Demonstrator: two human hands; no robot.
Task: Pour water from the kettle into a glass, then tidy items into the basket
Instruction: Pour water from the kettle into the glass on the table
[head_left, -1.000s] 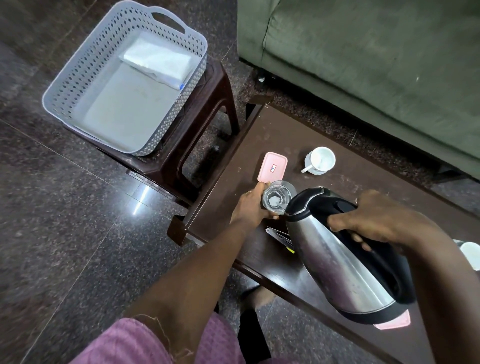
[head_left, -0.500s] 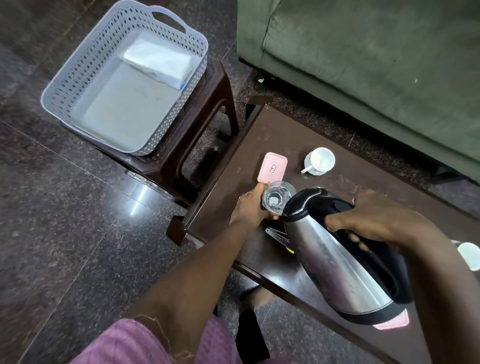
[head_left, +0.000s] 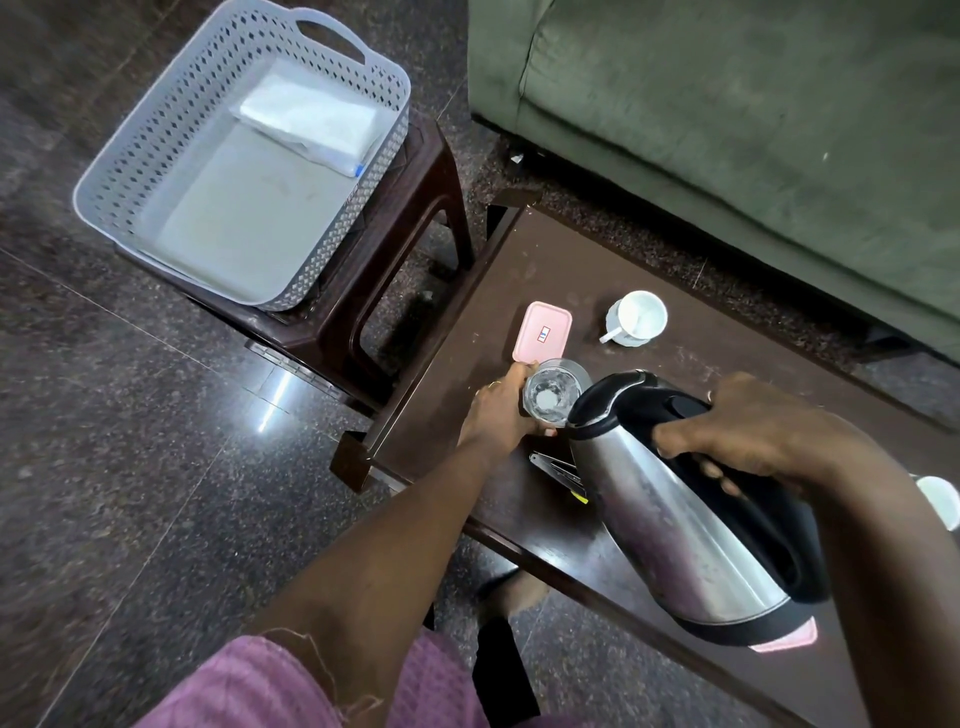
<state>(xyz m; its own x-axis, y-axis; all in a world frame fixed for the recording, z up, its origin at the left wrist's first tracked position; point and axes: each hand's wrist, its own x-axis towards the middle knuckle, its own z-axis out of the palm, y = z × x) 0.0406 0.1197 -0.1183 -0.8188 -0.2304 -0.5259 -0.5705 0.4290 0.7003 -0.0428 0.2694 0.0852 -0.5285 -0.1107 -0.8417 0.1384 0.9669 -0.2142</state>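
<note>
A clear glass (head_left: 551, 396) stands on the dark brown table (head_left: 675, 374), and my left hand (head_left: 500, 410) grips its side. My right hand (head_left: 748, 431) holds the black handle of a steel kettle (head_left: 675, 514), which is tilted with its spout right at the glass rim. Water shows in the bottom of the glass. A grey perforated basket (head_left: 156, 156) sits on a brown stool (head_left: 395, 291) to the left, with a white packet (head_left: 311, 119) inside it.
On the table lie a pink lid (head_left: 541, 332), a white cup on a saucer (head_left: 638, 318), a metal tool (head_left: 558, 467) partly hidden by the kettle, and another white cup (head_left: 940, 499) at the right edge. A green sofa (head_left: 753, 130) stands behind.
The kettle has shifted slightly left toward the glass. My left hand has kept its hold on the glass.
</note>
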